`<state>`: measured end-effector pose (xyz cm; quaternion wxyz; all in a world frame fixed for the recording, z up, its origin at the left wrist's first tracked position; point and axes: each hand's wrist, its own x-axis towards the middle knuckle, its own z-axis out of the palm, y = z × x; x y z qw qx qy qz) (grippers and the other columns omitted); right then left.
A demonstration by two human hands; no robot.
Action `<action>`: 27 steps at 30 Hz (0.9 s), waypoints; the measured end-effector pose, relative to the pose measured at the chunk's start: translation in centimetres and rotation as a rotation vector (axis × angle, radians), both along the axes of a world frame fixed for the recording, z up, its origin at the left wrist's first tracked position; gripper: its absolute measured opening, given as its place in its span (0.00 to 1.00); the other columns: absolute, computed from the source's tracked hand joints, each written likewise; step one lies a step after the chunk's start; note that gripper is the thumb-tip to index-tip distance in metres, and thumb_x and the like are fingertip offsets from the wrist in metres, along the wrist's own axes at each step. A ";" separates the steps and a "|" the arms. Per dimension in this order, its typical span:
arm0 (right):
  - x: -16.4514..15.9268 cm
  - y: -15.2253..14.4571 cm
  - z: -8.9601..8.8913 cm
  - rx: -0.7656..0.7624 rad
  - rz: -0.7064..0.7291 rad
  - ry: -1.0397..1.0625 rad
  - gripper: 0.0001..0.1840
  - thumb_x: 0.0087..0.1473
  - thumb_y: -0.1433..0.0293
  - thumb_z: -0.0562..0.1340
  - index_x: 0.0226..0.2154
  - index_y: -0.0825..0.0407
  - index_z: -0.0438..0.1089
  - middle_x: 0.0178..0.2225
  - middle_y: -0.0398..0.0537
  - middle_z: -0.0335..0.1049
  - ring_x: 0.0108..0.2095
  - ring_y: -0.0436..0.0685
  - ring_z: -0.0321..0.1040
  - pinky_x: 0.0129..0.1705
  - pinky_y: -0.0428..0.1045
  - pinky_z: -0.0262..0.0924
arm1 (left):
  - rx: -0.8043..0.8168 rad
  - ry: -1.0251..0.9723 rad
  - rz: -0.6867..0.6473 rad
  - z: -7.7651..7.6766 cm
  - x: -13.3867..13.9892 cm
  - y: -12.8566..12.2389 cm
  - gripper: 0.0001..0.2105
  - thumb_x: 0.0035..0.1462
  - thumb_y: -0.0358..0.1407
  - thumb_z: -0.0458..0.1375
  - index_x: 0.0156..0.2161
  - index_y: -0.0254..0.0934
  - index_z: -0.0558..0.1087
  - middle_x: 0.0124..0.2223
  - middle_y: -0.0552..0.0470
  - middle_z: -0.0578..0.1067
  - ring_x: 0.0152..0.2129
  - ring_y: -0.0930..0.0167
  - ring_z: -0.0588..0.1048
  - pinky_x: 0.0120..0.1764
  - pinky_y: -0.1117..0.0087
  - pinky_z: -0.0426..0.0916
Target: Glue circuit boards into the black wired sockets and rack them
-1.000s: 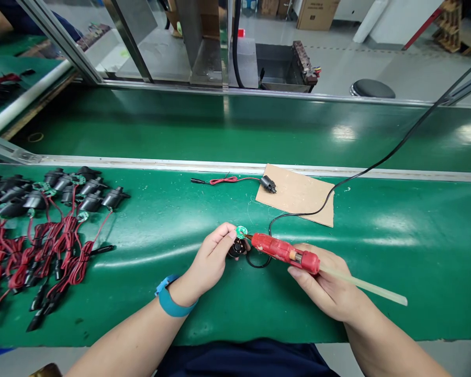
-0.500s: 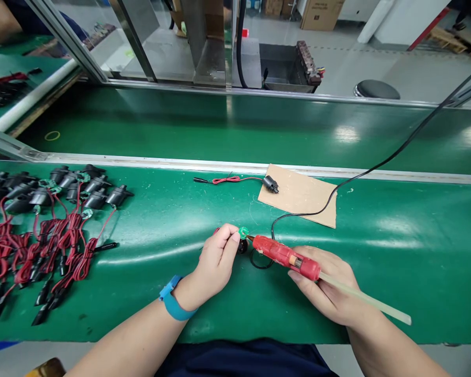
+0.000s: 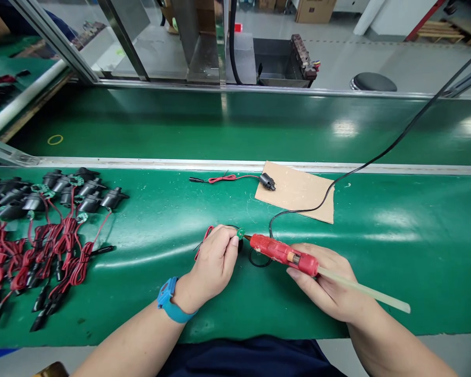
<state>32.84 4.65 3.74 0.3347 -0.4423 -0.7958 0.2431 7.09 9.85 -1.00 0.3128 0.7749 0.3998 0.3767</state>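
Observation:
Near the middle of the green bench, my left hand (image 3: 215, 259) pinches a small green circuit board (image 3: 240, 233) between thumb and fingers. A red wire (image 3: 204, 240) comes out behind that hand, and a dark part beneath the board is mostly hidden. My right hand (image 3: 329, 280) is closed around a red hot glue gun (image 3: 284, 254), with a pale glue stick (image 3: 367, 290) sticking out of its rear. The gun's nozzle points left, right beside the board; whether they touch I cannot tell. A blue wrist strap (image 3: 172, 301) circles my left wrist.
Several black pump-like parts with bundled red wires (image 3: 78, 220) cover the bench's left side. A similar black part (image 3: 267, 181) rests on a cardboard piece (image 3: 298, 193). The glue gun's black cord (image 3: 377, 157) runs to the upper right. Beyond a metal rail lies a green belt (image 3: 160, 125).
The view has shifted slightly. The board has turned a little in my left fingers, and more red wire shows behind that hand. The glue gun's nozzle remains close to the board.

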 end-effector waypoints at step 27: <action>10.0 5.0 -0.4 -0.517 -0.826 0.408 0.24 0.61 0.52 0.63 0.29 0.58 0.75 0.22 0.55 0.74 0.16 0.50 0.61 0.19 0.49 0.54 | -0.476 -0.314 0.128 1.4 -0.5 0.5 0.14 0.72 0.43 0.49 0.40 0.37 0.72 0.38 0.48 0.78 0.35 0.67 0.73 0.42 0.66 0.66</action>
